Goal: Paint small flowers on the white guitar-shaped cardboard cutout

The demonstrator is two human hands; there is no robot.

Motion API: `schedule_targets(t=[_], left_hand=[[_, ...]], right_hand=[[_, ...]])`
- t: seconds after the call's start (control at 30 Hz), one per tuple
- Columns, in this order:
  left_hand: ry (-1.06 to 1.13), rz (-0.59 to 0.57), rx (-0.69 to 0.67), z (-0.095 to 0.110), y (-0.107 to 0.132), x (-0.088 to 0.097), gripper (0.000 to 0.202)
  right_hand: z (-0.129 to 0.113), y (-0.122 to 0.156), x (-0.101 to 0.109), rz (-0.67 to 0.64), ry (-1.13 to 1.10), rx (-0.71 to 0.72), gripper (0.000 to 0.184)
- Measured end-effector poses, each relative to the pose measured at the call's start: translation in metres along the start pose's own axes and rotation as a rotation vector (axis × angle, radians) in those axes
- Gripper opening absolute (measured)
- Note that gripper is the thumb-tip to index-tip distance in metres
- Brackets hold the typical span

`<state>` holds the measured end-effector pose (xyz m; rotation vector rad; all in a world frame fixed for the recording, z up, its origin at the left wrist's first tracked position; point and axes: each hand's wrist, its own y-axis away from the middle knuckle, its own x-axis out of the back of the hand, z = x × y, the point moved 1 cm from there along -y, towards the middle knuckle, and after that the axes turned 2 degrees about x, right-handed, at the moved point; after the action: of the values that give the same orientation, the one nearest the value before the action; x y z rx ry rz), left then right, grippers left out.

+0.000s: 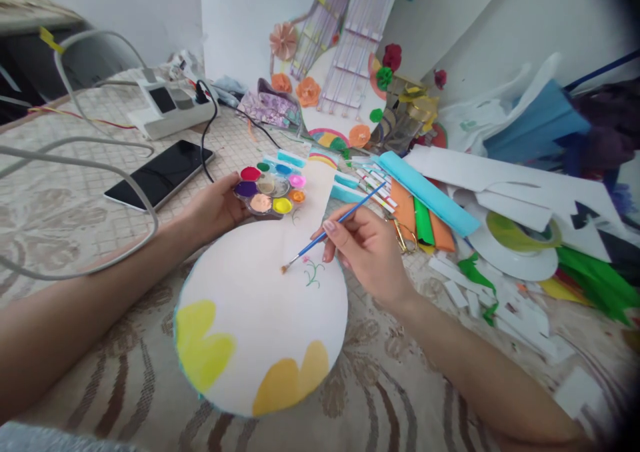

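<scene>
Right hand (370,252) pinches brush (330,229) mid-frame, tip beside flower sketch (314,272) on cutout (260,305) (left hand (215,205) clamps palette (270,189)); light, short strokes advised.

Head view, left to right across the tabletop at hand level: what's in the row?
Phone → left hand → paint palette it holds → right hand, gripping the brush → scissors → tape roll.

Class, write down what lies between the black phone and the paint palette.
The left hand, gripping the paint palette, and a black cable; head view shows it.
</scene>
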<state>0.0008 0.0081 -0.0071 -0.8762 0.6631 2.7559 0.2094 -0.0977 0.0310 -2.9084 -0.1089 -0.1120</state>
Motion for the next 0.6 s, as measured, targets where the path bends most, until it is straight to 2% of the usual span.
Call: schedule_targets(t=[0.1, 0.23, 0.4, 0.43, 0.47, 0.57, 0.6], left_hand=[[0.006, -0.035, -0.001, 0.0, 0.0, 0.002, 0.034], [-0.032, 0.027, -0.013, 0.0, 0.002, -0.002, 0.035], [-0.049, 0.038, -0.023, 0.001, 0.003, -0.004, 0.035], [-0.046, 0.036, -0.02, 0.001, 0.002, -0.003, 0.035], [-0.041, 0.034, -0.016, 0.001, 0.002, -0.002, 0.036], [-0.016, 0.016, -0.004, 0.001, 0.001, 0.001, 0.033], [-0.009, 0.006, 0.0, 0.001, 0.002, 0.001, 0.032]], right_hand=[[-0.001, -0.003, 0.002, -0.01, -0.023, -0.016, 0.023], [-0.004, 0.002, -0.002, -0.008, -0.061, -0.024, 0.021], [-0.006, 0.01, -0.012, -0.207, -0.075, -0.093, 0.021], [-0.005, 0.009, -0.011, -0.214, -0.051, -0.09, 0.021], [-0.004, 0.006, -0.008, -0.185, -0.022, -0.077, 0.022], [-0.001, -0.004, 0.005, 0.02, 0.024, -0.002, 0.02], [0.0, -0.007, 0.009, 0.037, 0.011, -0.004, 0.019]])
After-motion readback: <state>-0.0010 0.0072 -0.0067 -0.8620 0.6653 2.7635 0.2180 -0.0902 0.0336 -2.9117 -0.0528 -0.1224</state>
